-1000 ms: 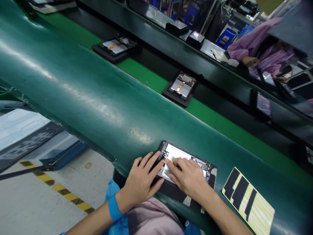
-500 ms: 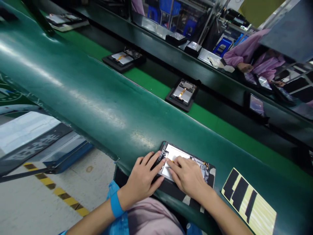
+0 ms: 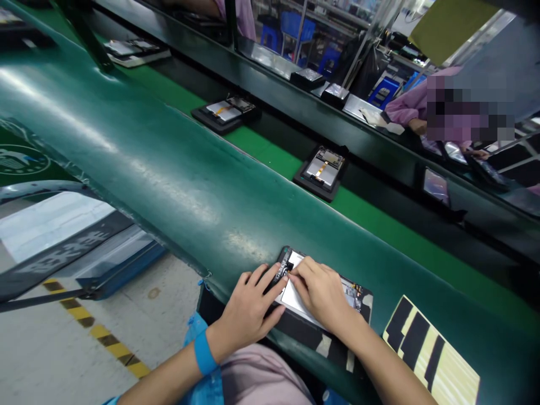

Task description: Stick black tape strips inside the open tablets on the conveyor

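Note:
An opened tablet [image 3: 294, 299], its pale battery and circuit boards exposed, lies on a black pad [image 3: 301, 333] at the near edge of the green bench. My left hand [image 3: 248, 309] rests on the tablet's left end with fingers spread, the thumb at its near side. Over the battery, my right hand [image 3: 324, 295] has thumb and forefinger pinched together close to the small parts at that left end. Whatever sits between those fingertips is hidden. A yellow sheet [image 3: 458, 368] with black adhesive strips lies to the right of my right forearm.
Beyond the bench top [image 3: 169, 185] runs a green conveyor belt [image 3: 270, 152]. It carries another opened tablet [image 3: 323, 169] and a farther one [image 3: 225, 111]. Across the line, a co-worker's pink sleeve [image 3: 407, 104] and hands show. A slanted post [image 3: 86, 42] stands at upper left.
My right hand has drawn its fingers into a tighter pinch and shifted slightly up at the tablet's left end. My left hand stays on the tablet. The view has shifted a little.

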Demonstrator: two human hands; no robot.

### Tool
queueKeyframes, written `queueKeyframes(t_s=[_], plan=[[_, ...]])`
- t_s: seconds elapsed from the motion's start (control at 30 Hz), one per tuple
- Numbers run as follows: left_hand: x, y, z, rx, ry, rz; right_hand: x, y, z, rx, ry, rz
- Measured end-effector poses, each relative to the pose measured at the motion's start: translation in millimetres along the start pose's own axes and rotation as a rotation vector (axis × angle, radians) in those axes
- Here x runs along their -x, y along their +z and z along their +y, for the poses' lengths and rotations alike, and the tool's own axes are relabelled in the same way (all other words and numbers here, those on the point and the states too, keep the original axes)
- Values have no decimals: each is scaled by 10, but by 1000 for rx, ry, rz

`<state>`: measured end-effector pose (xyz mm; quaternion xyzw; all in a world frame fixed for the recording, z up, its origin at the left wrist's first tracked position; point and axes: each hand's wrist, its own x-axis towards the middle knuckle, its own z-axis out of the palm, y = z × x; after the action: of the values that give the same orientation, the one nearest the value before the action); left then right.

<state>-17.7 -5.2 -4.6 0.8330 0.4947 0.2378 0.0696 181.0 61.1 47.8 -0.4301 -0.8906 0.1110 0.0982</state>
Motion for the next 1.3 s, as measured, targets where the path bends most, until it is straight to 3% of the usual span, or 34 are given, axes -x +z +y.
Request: queueKeyframes(t_s=[0.2,0.3,0.4,0.53,0.67,1.07,1.3], plan=[[-20,-35,-9,45,-14,-31,-18,-6,83,26,22,-78],[-23,-105,-39,177,-54,-51,7,-59,150,-39,73,0],[-32,-202,-57,370,-112,1,63,-129,168,-152,105,100],[-97,-335,-24,635,-169,-18,129,-200,56,-351,28,171],[-190,-431,35,798,-184,-100,135,-221,-105,-500,-85,159],[-210,-447,77,799,-183,-171,67,-219,-178,-407,-200,110],[-296,-462,136,1070,-279,-208,142,-143,-116,-265,-283,257]])
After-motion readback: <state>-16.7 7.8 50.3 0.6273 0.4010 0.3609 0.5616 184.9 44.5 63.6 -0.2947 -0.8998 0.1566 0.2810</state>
